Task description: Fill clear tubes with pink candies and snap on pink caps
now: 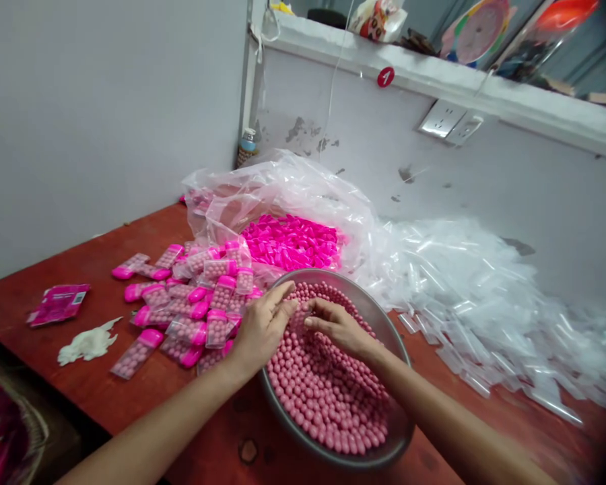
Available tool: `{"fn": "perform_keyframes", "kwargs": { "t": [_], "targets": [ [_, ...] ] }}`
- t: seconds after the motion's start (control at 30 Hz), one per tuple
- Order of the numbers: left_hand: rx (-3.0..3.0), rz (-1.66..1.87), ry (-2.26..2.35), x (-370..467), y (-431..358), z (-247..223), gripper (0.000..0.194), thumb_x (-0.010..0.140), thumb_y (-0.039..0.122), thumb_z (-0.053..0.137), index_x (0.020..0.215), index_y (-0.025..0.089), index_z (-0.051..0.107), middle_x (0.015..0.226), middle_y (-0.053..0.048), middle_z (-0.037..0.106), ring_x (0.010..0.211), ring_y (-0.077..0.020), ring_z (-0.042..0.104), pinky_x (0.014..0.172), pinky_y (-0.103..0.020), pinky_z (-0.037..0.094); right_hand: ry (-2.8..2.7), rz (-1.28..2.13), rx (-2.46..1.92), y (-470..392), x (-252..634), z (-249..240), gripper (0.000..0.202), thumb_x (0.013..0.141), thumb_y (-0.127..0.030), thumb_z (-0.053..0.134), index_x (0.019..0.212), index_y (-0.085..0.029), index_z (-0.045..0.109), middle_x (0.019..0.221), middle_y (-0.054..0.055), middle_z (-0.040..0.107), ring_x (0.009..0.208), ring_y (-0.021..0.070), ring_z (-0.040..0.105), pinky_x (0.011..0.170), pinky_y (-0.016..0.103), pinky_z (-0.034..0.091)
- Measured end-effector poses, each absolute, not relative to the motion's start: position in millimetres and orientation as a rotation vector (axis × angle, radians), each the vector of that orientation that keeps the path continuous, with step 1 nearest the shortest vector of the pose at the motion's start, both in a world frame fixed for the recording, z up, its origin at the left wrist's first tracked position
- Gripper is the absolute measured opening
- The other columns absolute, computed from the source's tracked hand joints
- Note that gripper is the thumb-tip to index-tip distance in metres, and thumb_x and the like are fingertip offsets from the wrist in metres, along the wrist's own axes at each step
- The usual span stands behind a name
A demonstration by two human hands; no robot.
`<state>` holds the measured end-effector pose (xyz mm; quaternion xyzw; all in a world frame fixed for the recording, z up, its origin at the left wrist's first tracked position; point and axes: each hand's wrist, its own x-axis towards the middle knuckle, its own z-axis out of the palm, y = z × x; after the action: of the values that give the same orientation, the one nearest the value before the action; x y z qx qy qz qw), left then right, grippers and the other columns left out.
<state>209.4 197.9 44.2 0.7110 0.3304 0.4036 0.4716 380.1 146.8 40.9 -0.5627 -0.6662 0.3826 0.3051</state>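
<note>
A round metal bowl full of pink balls stands on the table in front of me. My left hand is over the bowl's left rim, thumb and fingers closed on what looks like a small clear plastic container, only faintly visible against the balls. Facing it, my right hand hovers over the balls with fingers curled in a pinch near that container; what they hold is hidden. Left of the bowl lies a pile of filled clear containers with bright pink caps.
Behind the bowl, an open plastic bag holds loose pink caps. A large heap of clear plastic containers spreads to the right. A pink packet and a white scrap lie on the red table at left.
</note>
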Motion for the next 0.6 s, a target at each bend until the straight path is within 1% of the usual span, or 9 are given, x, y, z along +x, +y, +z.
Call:
{"fn": "perform_keyframes", "kwargs": {
  "t": [0.07,0.13,0.2,0.3,0.4,0.47,0.53,0.6],
  "targets": [
    [1.772,0.916,0.786,211,196,47,0.036,0.077,0.024,0.056,0.112,0.016,0.057,0.111,-0.007,0.062,0.100,-0.0201,0.058,0.085,-0.029,0.046,-1.409,1.220,-1.355,141,381,50,0.011,0.083,-0.024,0.052,0.091,-0.017,0.051,0.081,-0.001,0.054,0.072,0.0109,0.054,0.068,0.025,0.046],
    [1.823,0.849,0.743,212,195,50,0.030,0.073,0.020,0.059,0.103,0.018,0.062,0.103,-0.005,0.065,0.094,-0.0199,0.059,0.082,-0.028,0.046,-1.251,1.272,-1.296,137,380,57,0.014,0.080,-0.025,0.057,0.091,-0.018,0.054,0.082,-0.001,0.055,0.073,0.0110,0.055,0.068,0.025,0.047],
    [1.844,0.813,0.687,214,196,52,0.023,0.075,0.019,0.057,0.096,0.019,0.065,0.096,-0.003,0.067,0.091,-0.0189,0.059,0.082,-0.028,0.044,-1.211,1.255,-1.307,134,378,61,0.015,0.077,-0.025,0.061,0.090,-0.019,0.056,0.081,-0.001,0.056,0.072,0.0113,0.055,0.066,0.026,0.048],
    [1.742,0.794,0.621,216,200,51,0.023,0.076,0.020,0.055,0.096,0.019,0.065,0.095,-0.003,0.067,0.089,-0.0189,0.059,0.083,-0.029,0.043,-1.274,1.170,-1.351,131,378,67,0.021,0.076,-0.024,0.063,0.095,-0.021,0.055,0.084,0.000,0.057,0.073,0.0121,0.056,0.066,0.027,0.049],
    [1.502,0.688,0.516,218,204,47,0.025,0.075,0.021,0.056,0.097,0.015,0.064,0.093,-0.005,0.065,0.085,-0.0191,0.059,0.077,-0.028,0.045,-1.404,1.031,-1.372,129,384,72,0.028,0.078,-0.024,0.060,0.105,-0.023,0.053,0.090,0.001,0.058,0.079,0.0135,0.056,0.070,0.028,0.049],
    [1.324,0.609,0.462,220,205,45,0.024,0.074,0.022,0.057,0.095,0.011,0.063,0.087,-0.006,0.064,0.077,-0.0172,0.060,0.071,-0.028,0.046,-1.505,0.960,-1.383,129,390,76,0.027,0.080,-0.025,0.058,0.106,-0.023,0.053,0.091,0.002,0.060,0.082,0.0144,0.057,0.073,0.028,0.048],
    [1.194,0.584,0.439,222,204,44,0.023,0.073,0.022,0.059,0.092,0.010,0.063,0.083,-0.005,0.063,0.073,-0.0151,0.059,0.069,-0.027,0.047,-1.591,0.906,-1.409,128,397,80,0.024,0.081,-0.025,0.056,0.105,-0.023,0.055,0.092,0.002,0.061,0.083,0.0149,0.057,0.074,0.029,0.047],
    [1.166,0.606,0.426,223,203,42,0.021,0.072,0.022,0.060,0.090,0.011,0.062,0.084,-0.005,0.062,0.076,-0.0149,0.058,0.071,-0.027,0.046,-1.666,0.803,-1.486,126,403,80,0.020,0.083,-0.025,0.052,0.103,-0.022,0.055,0.092,0.002,0.061,0.083,0.0152,0.057,0.074,0.028,0.046]
  ]
}}
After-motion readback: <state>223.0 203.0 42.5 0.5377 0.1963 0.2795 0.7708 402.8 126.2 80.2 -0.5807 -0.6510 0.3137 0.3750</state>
